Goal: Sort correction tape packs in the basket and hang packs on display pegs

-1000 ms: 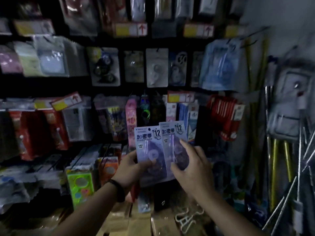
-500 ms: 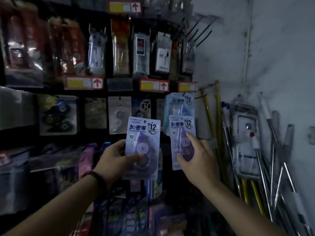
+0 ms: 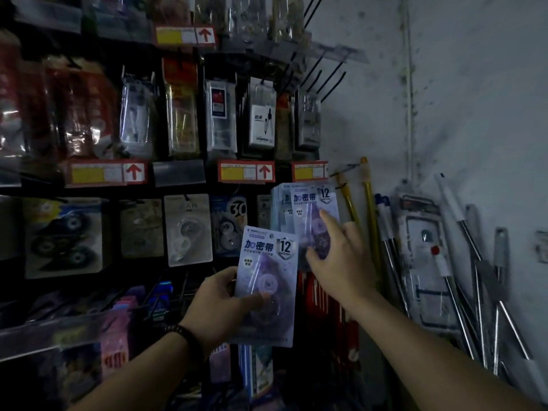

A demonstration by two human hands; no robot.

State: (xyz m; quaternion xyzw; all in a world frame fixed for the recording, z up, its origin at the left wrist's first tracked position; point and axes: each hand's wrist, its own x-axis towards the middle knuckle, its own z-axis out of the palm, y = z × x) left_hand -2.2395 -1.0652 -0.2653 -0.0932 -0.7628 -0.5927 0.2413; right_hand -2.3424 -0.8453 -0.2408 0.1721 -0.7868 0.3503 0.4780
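My left hand (image 3: 221,304) grips a purple correction tape pack (image 3: 268,280) marked "12", held upright in front of the display rack. My right hand (image 3: 338,259) holds a second identical pack (image 3: 314,209) up against a stack of the same packs (image 3: 280,209) hanging at the rack's right end, fingers pressed on its blister. Whether this pack hangs on the peg is hidden by the price tag above. The basket is out of view.
Other tape packs (image 3: 188,229) hang on pegs to the left. Red and yellow price tags (image 3: 246,172) line the rail above. Bare black pegs (image 3: 323,78) jut out top right. Poles and metal rods (image 3: 462,277) lean on the wall at right.
My right hand has lifted its pack up to the hanging stack at the rack's right end. My left hand has kept its pack low. The view has tilted up.
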